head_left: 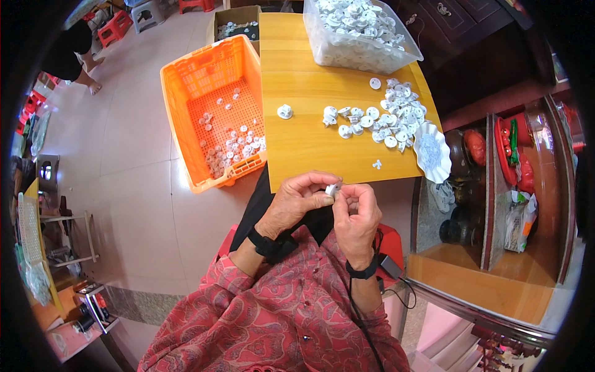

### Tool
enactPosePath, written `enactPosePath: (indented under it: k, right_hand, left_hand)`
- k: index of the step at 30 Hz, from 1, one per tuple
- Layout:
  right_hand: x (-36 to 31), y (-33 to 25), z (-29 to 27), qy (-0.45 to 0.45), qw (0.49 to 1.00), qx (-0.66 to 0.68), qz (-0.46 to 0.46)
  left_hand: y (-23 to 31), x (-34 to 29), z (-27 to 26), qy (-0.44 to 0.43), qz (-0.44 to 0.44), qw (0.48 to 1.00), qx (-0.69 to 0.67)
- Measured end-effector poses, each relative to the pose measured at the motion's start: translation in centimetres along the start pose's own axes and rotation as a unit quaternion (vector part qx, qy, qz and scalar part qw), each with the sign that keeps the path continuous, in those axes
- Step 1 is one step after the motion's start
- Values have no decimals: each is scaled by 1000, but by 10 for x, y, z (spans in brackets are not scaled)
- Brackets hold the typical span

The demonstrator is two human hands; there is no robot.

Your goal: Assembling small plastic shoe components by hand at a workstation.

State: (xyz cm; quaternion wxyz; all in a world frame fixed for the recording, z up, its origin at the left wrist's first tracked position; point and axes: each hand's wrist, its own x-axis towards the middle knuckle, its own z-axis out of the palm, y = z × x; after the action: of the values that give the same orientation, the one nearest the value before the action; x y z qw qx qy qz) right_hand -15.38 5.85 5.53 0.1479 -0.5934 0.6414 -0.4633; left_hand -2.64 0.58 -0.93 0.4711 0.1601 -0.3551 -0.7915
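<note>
In front of my chest, over the table's near edge, my left hand (296, 203) pinches a small white round plastic part (333, 189) between thumb and fingers. My right hand (356, 218) is closed right beside it, thumb and forefinger meeting at the part's edge. Whatever those right fingertips hold is too small to make out. More white wheel-like parts lie heaped (400, 115) on the yellow table (297, 74). One such part (284, 111) sits alone to the left, and a small white piece (377, 164) lies near the front. At the right edge, a white scalloped dish (441, 172) contains tiny clear pieces.
A clear plastic tub (365, 59) full of white parts stands on the table's far end. Left of the table, an orange crate (176, 118) has parts scattered inside, with a cardboard box (217, 18) behind it. Open shelves (489, 204) are at right. Another person's legs (83, 74) show far left.
</note>
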Motion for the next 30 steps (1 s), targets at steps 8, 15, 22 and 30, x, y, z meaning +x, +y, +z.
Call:
enactPosePath:
  k: [8, 15, 22, 30]
  right_hand:
    - [3, 6, -6, -30, 966, 213, 146]
    - [1, 11, -2, -13, 978, 163, 126]
    - [15, 9, -1, -41, 991, 104, 80]
    - [45, 31, -9, -110, 993, 30, 22]
  left_hand:
    - [2, 2, 1, 14, -10, 1000, -27]
    - [0, 3, 1, 8, -14, 1000, 3]
    - [27, 6, -6, 86, 23, 992, 86]
    - [52, 16, -95, 371, 89, 920, 90]
